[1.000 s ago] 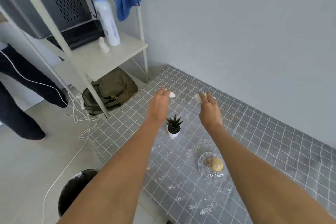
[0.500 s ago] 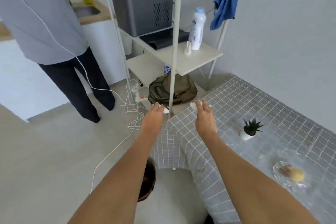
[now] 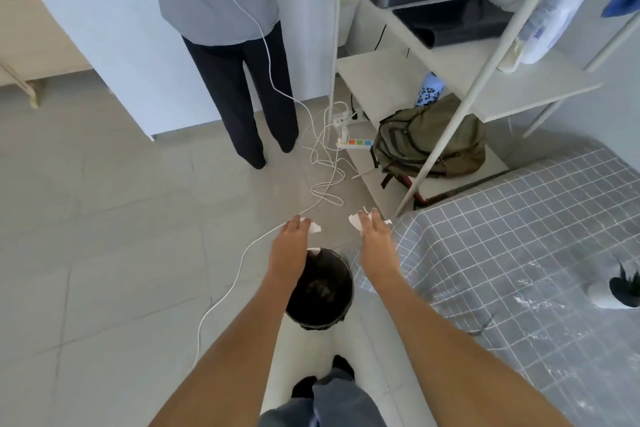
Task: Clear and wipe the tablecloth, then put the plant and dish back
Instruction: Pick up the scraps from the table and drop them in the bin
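While no writing can be read, white scraps [image 3: 314, 226] are pinched by the left hand [image 3: 289, 246] and right hand [image 3: 375, 243] above the bin [image 3: 320, 288].

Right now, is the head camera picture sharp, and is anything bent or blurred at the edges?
Head view: the hands, left and right, and the black bin look fairly sharp; the shelf posts lean and bow from wide-angle distortion; the potted plant at the right edge is smeared; light is soft and even, with pale glints on the tablecloth.
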### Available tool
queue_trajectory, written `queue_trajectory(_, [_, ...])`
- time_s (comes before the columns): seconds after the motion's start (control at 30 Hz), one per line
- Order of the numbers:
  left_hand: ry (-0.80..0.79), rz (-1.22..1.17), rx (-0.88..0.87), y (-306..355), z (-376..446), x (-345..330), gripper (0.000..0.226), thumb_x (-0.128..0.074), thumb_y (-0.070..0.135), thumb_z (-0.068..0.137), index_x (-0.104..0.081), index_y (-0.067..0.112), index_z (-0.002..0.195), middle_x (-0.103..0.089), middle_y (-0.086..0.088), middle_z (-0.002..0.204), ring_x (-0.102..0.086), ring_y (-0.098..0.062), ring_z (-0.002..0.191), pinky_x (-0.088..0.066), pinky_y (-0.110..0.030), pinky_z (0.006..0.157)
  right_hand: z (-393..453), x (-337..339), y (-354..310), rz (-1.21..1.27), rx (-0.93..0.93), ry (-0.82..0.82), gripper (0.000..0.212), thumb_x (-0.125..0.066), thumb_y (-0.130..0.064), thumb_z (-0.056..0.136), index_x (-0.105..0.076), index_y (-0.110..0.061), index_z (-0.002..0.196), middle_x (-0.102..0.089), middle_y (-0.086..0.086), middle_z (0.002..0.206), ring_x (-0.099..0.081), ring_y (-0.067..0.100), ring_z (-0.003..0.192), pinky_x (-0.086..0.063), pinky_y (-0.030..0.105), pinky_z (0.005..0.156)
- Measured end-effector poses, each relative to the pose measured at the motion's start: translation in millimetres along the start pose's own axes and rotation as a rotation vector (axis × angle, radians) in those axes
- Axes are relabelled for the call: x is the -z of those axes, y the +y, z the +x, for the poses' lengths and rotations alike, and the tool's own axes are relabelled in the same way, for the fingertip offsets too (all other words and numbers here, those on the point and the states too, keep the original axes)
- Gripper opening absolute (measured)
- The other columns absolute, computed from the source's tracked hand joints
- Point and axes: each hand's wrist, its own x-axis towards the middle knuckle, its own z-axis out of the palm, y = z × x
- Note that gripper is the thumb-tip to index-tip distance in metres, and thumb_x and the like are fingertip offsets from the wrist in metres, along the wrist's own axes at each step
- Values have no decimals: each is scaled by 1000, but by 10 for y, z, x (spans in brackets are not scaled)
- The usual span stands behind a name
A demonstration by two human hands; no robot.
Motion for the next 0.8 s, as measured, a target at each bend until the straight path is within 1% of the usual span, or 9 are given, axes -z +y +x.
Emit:
queue_trajectory(0.07, [3,-83,101,-129,-11,-233,44,-42,2,95,-50,13,136,-48,-9,142,-50,-28,126,-39,-33,105,58,-269,48,6,-2,-54,68,-46,10,91,-24,-20,148,-17,8,156,-31,29,137,-42,38,103])
queue_trajectory(0.13, [-7,-162,201,-271,-38,-512,41,-42,3,95,-53,9,134,-52,-11,138,-52,-30,123,-40,-35,105,90,-564,128,-4,-7,-102,66,-47,7,92,-25,-20,148,-20,8,155,-31,30,138,-42,40,104])
queue_trajectory(0.23, [-16,-216,302,-487,-67,-963,38,-45,3,94,-56,6,130,-60,-12,128,-58,-32,113,-46,-40,99,125,-1033,299,-23,-15,-205,65,-44,6,93,-24,-19,149,-18,9,157,-26,31,141,-35,40,108])
queue_trajectory(0.37, [-72,-264,398,-748,-24,-1549,38,-45,5,96,-56,8,132,-58,-13,132,-57,-31,117,-46,-42,100,228,-1600,531,-77,5,-293,65,-46,2,94,-22,-19,151,-16,11,158,-25,31,142,-32,37,111])
queue_trajectory(0.43, [-67,-314,440,-852,6,-1795,37,-46,5,96,-56,9,131,-58,-13,132,-57,-32,117,-45,-42,101,275,-1872,631,-76,11,-322,64,-46,1,95,-21,-18,151,-15,11,159,-25,30,143,-32,37,111])
queue_trajectory(0.53, [-31,-365,490,-991,56,-2091,35,-47,3,95,-58,7,128,-61,-12,128,-60,-29,114,-45,-37,102,358,-2235,752,-77,30,-335,59,-46,-4,98,-23,-16,151,-18,12,159,-28,29,142,-34,35,110])
queue_trajectory(0.7, [-59,-374,536,-1138,78,-2394,35,-48,6,98,-56,9,131,-58,-8,133,-55,-25,122,-38,-29,105,487,-2622,831,-73,53,-354,57,-47,-5,98,-26,-16,150,-20,13,157,-34,31,138,-39,38,107])
queue_trajectory(0.73, [-60,-373,543,-1150,93,-2419,35,-47,6,98,-56,10,132,-58,-7,133,-55,-24,122,-38,-27,105,510,-2666,823,-77,59,-358,58,-47,-7,98,-25,-17,151,-19,13,158,-33,31,140,-38,37,108])
queue_trajectory(0.8, [-64,-376,563,-1160,120,-2449,35,-46,6,99,-55,10,132,-59,-6,132,-55,-23,121,-38,-25,103,536,-2731,807,-89,69,-389,60,-46,-14,100,-17,-22,153,-11,12,160,-23,29,144,-34,36,111])
